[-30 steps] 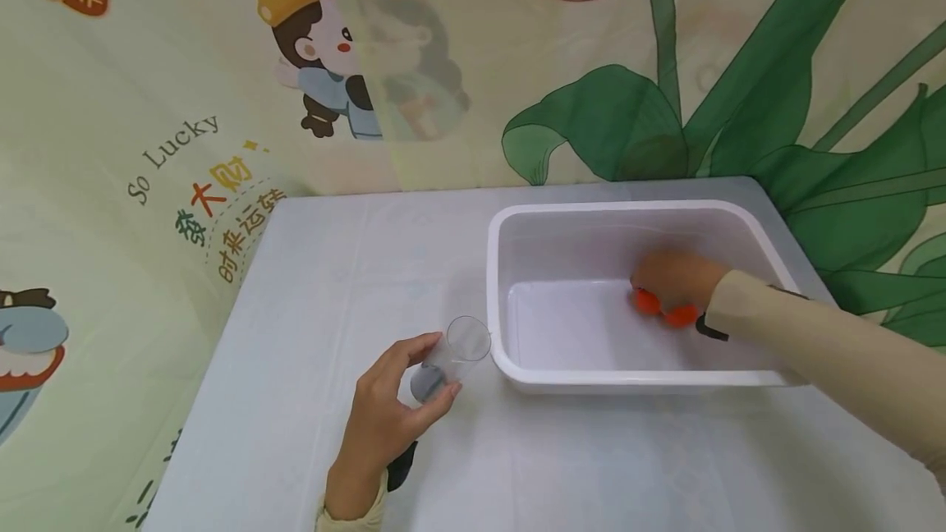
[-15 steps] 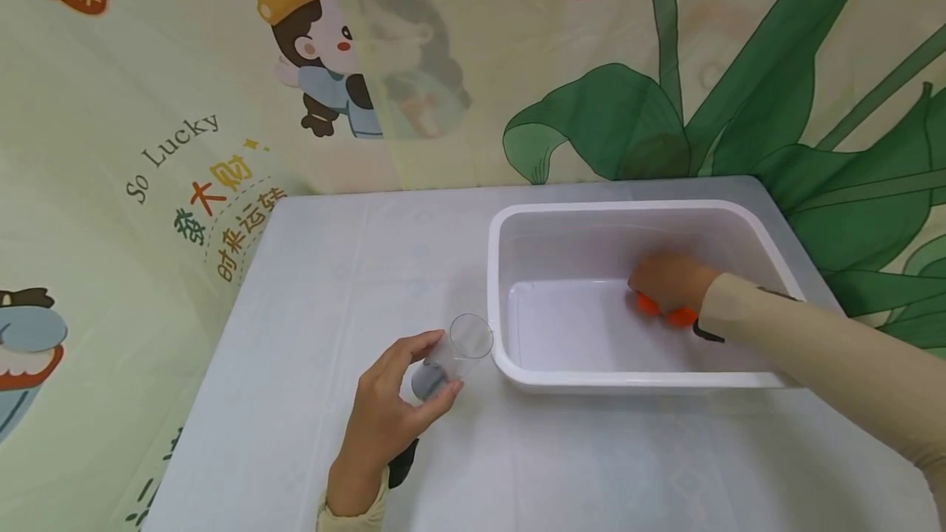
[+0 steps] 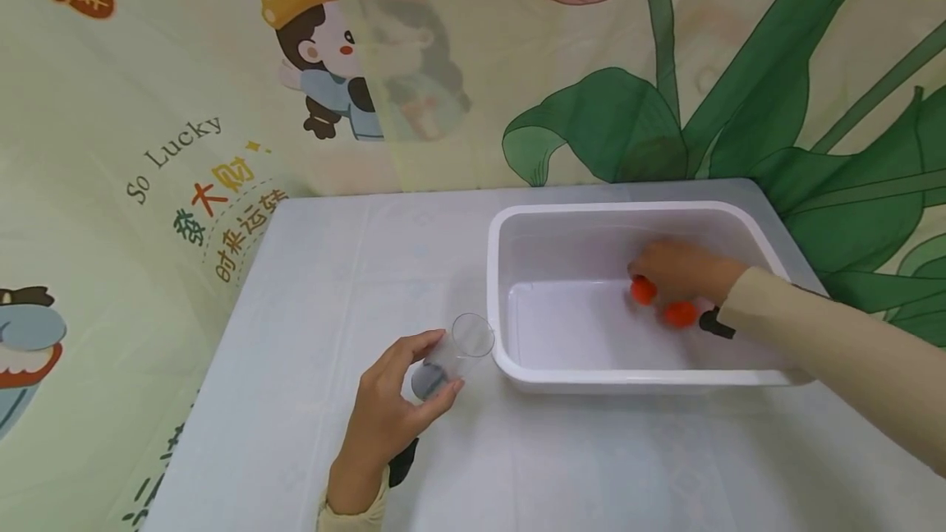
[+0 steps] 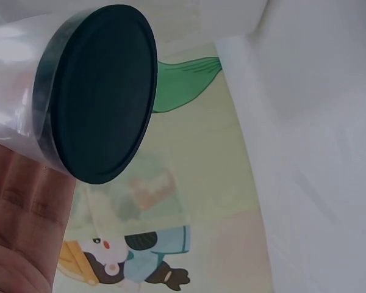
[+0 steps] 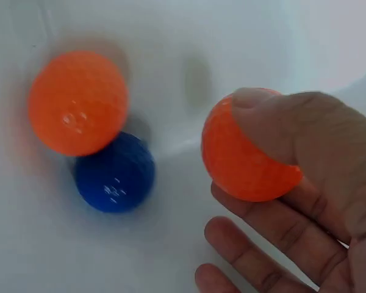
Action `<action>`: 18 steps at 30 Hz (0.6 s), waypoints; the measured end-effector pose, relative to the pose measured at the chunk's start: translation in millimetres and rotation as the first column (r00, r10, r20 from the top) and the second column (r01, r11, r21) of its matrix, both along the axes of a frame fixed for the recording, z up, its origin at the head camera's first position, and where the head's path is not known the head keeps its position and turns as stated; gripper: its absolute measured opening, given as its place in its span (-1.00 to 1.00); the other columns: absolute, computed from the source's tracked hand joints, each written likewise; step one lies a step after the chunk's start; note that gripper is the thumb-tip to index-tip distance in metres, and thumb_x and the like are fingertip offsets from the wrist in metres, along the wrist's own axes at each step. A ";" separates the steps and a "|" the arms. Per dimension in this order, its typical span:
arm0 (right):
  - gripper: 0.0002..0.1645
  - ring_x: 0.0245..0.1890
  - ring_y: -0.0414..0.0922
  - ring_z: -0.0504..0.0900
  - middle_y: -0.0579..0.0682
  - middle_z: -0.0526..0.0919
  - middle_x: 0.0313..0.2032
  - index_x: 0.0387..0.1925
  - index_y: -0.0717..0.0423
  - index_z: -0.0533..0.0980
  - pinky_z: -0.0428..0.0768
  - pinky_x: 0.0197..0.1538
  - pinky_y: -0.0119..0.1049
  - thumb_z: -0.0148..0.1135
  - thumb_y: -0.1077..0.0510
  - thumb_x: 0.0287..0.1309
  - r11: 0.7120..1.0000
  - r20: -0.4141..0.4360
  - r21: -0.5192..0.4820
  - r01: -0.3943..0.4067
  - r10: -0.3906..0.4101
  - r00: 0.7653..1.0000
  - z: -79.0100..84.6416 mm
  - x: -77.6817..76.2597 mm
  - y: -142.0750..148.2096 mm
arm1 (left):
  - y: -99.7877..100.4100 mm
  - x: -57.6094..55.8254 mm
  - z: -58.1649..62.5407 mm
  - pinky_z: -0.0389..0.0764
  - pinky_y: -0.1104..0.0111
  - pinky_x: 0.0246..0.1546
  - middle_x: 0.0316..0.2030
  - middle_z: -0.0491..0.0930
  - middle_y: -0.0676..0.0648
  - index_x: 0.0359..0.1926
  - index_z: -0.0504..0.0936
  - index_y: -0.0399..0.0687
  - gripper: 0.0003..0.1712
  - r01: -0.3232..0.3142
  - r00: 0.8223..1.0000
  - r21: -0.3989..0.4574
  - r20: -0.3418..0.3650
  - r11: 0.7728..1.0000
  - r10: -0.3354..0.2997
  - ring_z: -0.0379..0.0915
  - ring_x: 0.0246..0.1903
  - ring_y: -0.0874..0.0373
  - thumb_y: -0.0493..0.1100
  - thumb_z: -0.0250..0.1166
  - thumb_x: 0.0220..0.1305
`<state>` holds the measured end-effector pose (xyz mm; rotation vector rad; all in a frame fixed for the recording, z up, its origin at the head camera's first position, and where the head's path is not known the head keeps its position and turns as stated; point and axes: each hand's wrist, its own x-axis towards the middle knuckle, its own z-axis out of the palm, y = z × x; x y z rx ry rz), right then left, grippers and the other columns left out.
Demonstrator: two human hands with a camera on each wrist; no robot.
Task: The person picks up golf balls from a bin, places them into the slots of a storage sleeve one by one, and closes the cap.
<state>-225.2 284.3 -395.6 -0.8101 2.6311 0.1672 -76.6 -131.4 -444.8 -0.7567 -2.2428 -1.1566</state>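
My left hand [image 3: 392, 409] grips a clear cylindrical cup [image 3: 470, 338] between thumb and fingers, tilted with its open mouth toward the white basin [image 3: 606, 378]. The left wrist view shows the cup's dark round base [image 4: 104, 94]. Inside the basin, my right hand [image 3: 683, 269] pinches an orange dimpled ball [image 5: 247, 155] between thumb and fingers, the other fingers spread below it. A second orange ball [image 5: 78, 104] and a blue ball [image 5: 114, 173] lie together on the basin floor. The blue one is hidden in the head view.
The basin stands on the right of a white-covered table [image 3: 332, 269]. Its near left rim is close to the cup's mouth. A printed cloth backdrop [image 3: 458, 162] with leaves and cartoon figures rises behind and to the left.
Over the last half second my right hand has shifted slightly up and right, and more of the two orange balls shows. My left hand and the cup stay almost still.
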 end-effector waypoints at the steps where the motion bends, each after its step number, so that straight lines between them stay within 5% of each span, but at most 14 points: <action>1: -0.66 -0.31 -0.01 0.54 -0.05 0.60 -0.38 -0.23 0.02 0.67 0.65 -0.16 -0.07 0.69 0.21 -0.01 1.000 0.003 -0.020 0.002 -0.002 1.000 3.6 -0.4 -0.7 | 0.1 -0.2 0.7 0.72 0.40 0.05 0.01 0.76 -0.13 0.19 0.66 -0.27 -0.41 0.000 1.000 0.000 -0.003 1.000 0.000 0.78 -0.10 -0.03 0.11 0.46 0.42; 12: -0.60 -0.30 -0.07 0.64 -0.04 0.72 -0.30 -0.09 0.21 0.71 0.78 -0.03 0.02 0.69 0.27 0.03 0.952 -0.081 -0.298 -0.071 0.049 0.995 40.4 7.5 -12.4 | 0.0 -4.2 5.3 0.77 0.33 -0.04 0.03 0.77 -0.14 0.23 0.66 -0.24 -0.45 -0.003 0.999 -0.003 -0.038 1.000 0.002 0.77 -0.13 -0.01 0.03 0.48 0.41; 18: -0.54 -0.23 -0.09 0.74 -0.05 0.75 -0.21 -0.07 0.15 0.65 0.79 0.02 0.07 0.71 0.28 0.01 0.907 -0.005 -0.420 0.015 -0.019 1.000 50.5 20.0 -23.9 | 0.5 -5.4 7.3 0.79 0.24 -0.12 0.06 0.77 -0.17 0.28 0.65 -0.21 -0.44 -0.004 0.998 -0.013 -0.060 1.000 0.003 0.76 -0.14 -0.02 -0.05 0.52 0.37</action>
